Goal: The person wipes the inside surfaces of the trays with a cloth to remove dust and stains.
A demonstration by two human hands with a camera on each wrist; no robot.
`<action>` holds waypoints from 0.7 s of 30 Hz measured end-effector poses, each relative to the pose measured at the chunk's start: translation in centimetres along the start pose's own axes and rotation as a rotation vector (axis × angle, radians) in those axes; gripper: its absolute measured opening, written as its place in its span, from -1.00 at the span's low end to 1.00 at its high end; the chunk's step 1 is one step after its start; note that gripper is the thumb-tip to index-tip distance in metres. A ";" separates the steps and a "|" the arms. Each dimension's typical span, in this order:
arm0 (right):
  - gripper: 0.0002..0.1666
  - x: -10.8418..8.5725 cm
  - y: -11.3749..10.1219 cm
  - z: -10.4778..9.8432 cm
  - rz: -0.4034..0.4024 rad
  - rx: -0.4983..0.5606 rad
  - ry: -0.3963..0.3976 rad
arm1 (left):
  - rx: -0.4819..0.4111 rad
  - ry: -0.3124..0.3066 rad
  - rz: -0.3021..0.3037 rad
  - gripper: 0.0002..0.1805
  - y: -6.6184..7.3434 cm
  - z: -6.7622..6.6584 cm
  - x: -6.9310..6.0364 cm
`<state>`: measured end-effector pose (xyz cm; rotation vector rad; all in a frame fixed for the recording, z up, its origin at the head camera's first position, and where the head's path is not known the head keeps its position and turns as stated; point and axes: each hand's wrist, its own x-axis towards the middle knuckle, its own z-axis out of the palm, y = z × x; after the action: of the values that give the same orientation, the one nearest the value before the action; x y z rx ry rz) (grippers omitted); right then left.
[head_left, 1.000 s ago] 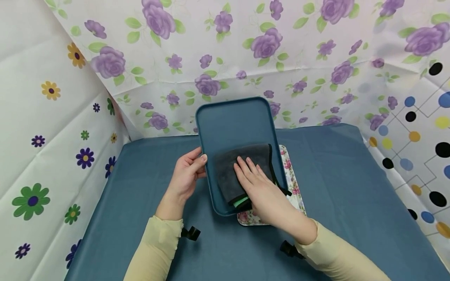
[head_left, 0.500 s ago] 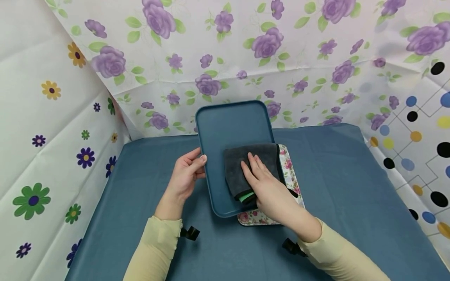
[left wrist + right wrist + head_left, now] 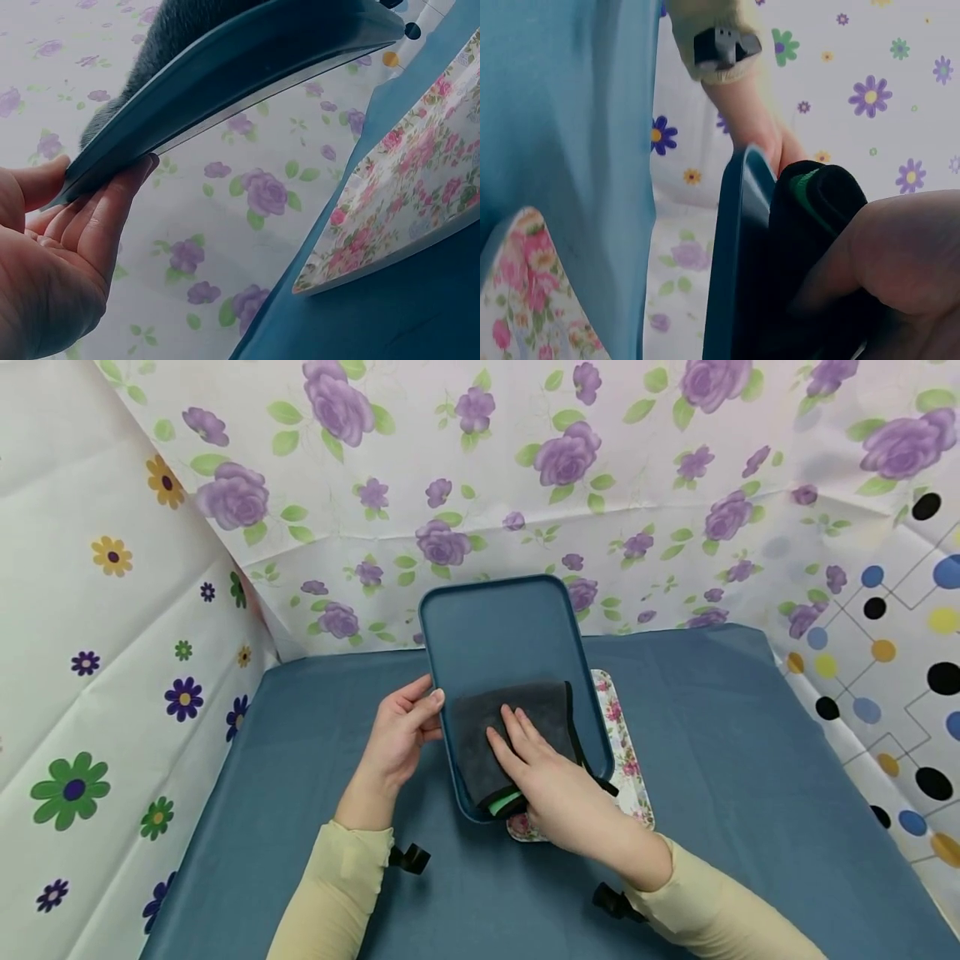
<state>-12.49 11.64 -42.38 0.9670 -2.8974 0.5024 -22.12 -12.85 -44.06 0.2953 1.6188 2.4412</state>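
Observation:
My left hand (image 3: 401, 735) pinches the left rim of a blue rectangular tray (image 3: 498, 627), thumb above and fingers beneath. The tray is held tilted above the table; its underside (image 3: 247, 90) shows in the left wrist view. Folded on the tray's lower half lies a dark grey cloth (image 3: 480, 743) with black edging and a green inner side (image 3: 504, 802). My right hand (image 3: 566, 797) presses on this cloth, its fingers straight and a little spread. In the right wrist view the thumb lies against the dark cloth (image 3: 802, 225), partly blurred.
A flower-printed tray or board (image 3: 626, 752) lies on the blue-covered table (image 3: 720, 777), partly beneath the raised tray. Patterned sheets (image 3: 667, 452) hang at the back and both sides. Black camera mounts (image 3: 408, 858) are strapped to both wrists.
The right hand slid the cloth rightward over the tray, then back left and slightly nearer. The left hand keeps its hold; the tray has barely shifted.

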 end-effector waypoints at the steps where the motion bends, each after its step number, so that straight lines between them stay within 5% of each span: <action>1: 0.17 0.0 -0.2 0.0 -0.010 0.011 -0.012 | 0.004 0.007 -0.001 -0.47 0.0 0.0 0.0; 8: 0.33 0.1 -0.5 0.3 -0.036 0.060 -0.056 | 0.011 0.039 -0.004 -0.42 -0.1 0.2 0.1; 21: 0.26 -0.3 0.3 0.1 -0.067 0.026 -0.025 | -0.009 -0.001 0.016 -0.51 -0.1 -0.1 0.1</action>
<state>-12.41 12.02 -42.62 1.0775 -2.8762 0.5287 -22.19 -12.90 -44.19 0.3089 1.6108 2.4594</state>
